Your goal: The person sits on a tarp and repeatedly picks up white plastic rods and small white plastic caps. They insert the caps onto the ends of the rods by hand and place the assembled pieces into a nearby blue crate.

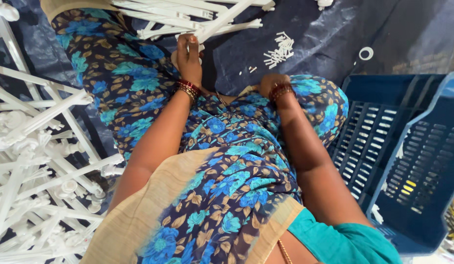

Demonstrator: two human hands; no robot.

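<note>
On the dark plastic sheet (pixel 334 34), the left hand (pixel 188 55) pinches a white plastic frame (pixel 207 22) near the heap's edge. Whether the right hand (pixel 269 84), resting on the lap, grips anything is unclear; blue crates (pixel 408 161) crowd the right.

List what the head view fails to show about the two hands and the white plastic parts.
- Right hand: palm and fingers hidden behind the knee; grip unknowable.
- Left hand: fingertips on a white plastic frame; actual grip unclear.
- Frame pile: cut off by the left edge.
- Small white pieces: too small to identify.
</note>
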